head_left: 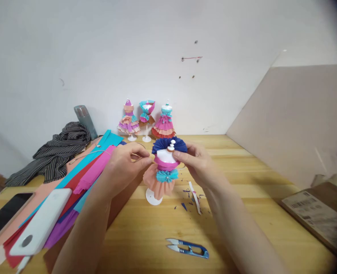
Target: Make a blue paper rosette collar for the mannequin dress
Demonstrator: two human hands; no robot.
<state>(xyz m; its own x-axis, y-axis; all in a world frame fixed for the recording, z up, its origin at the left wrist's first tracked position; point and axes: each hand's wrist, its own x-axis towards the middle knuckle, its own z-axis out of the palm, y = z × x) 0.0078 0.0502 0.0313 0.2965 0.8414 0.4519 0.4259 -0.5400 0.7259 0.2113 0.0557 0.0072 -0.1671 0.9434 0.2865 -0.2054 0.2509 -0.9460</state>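
A small dress form [166, 156] stands at the middle of the table on a white round base [154, 197]. It wears a dark blue pleated paper collar [165, 144], a pink band [166, 165], a turquoise bow [167, 176] and a peach ruffled skirt [154, 179]. My right hand [195, 158] grips the collar's right side, thumb on the form's shoulder, other fingers partly hidden behind. Just left of the form, my left hand [130, 161] is pinched closed, with a thin cord [94, 153] running to it.
Blue thread snips [187, 248] lie in front, near a white strip [195, 198] and paper scraps [184, 206]. Coloured crepe paper [91, 171], a white power bank [41, 222] and a phone [7, 217] are left. Three dressed forms [164, 121] stand by the wall; a cardboard box [313, 217] sits right.
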